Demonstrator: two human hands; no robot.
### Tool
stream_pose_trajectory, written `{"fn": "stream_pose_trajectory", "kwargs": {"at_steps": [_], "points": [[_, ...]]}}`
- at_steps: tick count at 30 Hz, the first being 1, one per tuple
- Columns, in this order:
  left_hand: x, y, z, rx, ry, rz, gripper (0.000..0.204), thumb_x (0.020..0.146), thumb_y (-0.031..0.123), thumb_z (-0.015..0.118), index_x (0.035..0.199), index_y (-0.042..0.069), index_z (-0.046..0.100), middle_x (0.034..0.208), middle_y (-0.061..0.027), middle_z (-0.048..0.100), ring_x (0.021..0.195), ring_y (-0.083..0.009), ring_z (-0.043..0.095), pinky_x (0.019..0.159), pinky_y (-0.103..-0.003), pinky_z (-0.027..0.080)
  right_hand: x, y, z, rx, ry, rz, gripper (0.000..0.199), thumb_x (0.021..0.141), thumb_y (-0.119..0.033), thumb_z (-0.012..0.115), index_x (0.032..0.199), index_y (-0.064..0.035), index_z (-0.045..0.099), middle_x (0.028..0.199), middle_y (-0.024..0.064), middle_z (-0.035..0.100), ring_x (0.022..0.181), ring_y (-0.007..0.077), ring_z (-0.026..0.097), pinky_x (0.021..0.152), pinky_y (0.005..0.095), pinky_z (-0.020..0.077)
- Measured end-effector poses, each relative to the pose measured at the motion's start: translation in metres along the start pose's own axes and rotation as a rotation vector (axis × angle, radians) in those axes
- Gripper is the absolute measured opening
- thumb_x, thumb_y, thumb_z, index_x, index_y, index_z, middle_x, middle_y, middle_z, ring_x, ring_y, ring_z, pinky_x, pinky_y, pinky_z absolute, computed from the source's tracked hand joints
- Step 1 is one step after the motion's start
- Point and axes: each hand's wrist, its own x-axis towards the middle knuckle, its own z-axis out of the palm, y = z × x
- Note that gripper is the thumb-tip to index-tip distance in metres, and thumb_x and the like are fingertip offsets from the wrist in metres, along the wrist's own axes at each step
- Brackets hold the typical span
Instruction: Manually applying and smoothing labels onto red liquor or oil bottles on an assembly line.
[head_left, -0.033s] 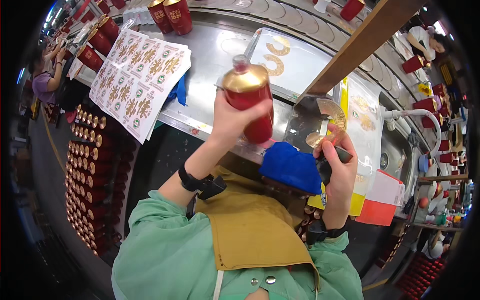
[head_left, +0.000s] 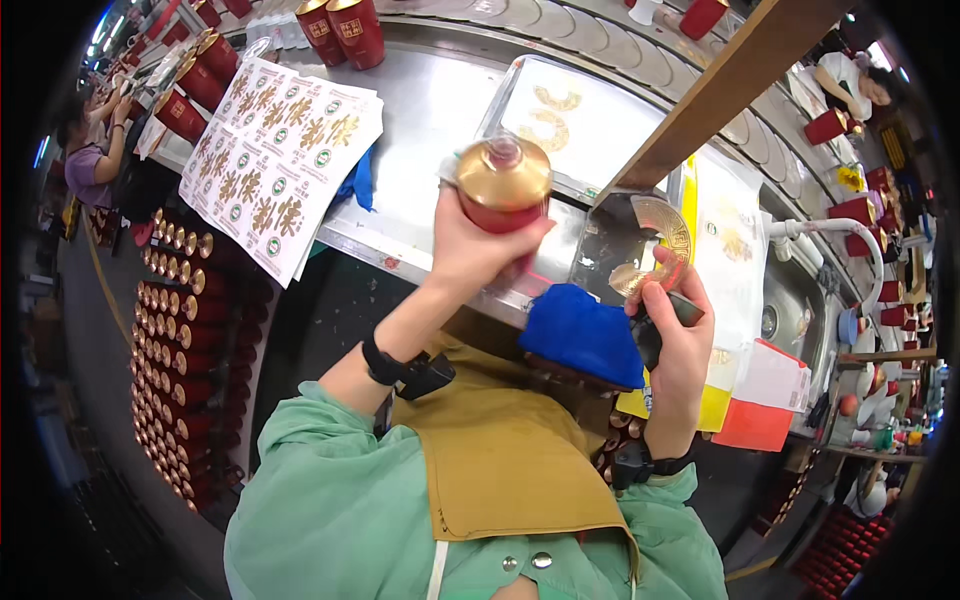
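Observation:
My left hand is wrapped round a red bottle with a gold shoulder and a small clear-looking knob on top. The bottle hangs above the metal bench, its top tipped toward me. Between the thumb and fingers of my right hand is a curved gold decal, shaped like an open arc. A dark object partly hidden by that hand lies under the fingers; I cannot make out what it is. Between the hands, a blue cloth is bunched at the bench's front edge.
Printed sheets overhang the bench at left. A tray with gold arc decals lies behind the bottle. A wooden post slants across the right, near a sink and white pipe. Red bottles fill racks; other people work at both sides.
The bottle in my left hand has tilted further, so its gold top faces me more, and it has shifted slightly right. My right hand and the decal stay nearly still.

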Motion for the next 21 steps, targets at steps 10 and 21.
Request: {"fn": "stream_pose_trajectory", "kwargs": {"at_steps": [10,21], "points": [[-0.023,-0.031,0.005,-0.032,-0.016,0.359,0.108,0.071,0.013,0.092,0.155,-0.001,0.025,0.142,-0.0199,0.046,0.129,-0.0294,0.053,0.108,-0.041,0.046,0.01,-0.007,0.027,0.008,-0.005,-0.074,0.039,0.099,-0.002,0.065,0.137,0.0037,0.059,0.097,0.0062,0.07,0.082,0.0112,0.063,0.078,0.0248,0.0493],[-0.03,-0.017,-0.003,0.152,-0.123,0.335,0.111,0.071,0.015,0.089,0.158,-0.001,0.023,0.143,-0.0187,0.048,0.133,-0.0308,0.052,0.113,-0.042,0.042,0.01,-0.003,0.033,0.043,0.039,-0.147,0.039,0.098,-0.003,0.068,0.137,0.0015,0.06,0.096,0.0061,0.071,0.082,0.0109,0.063,0.079,0.0244,0.0494]]}}
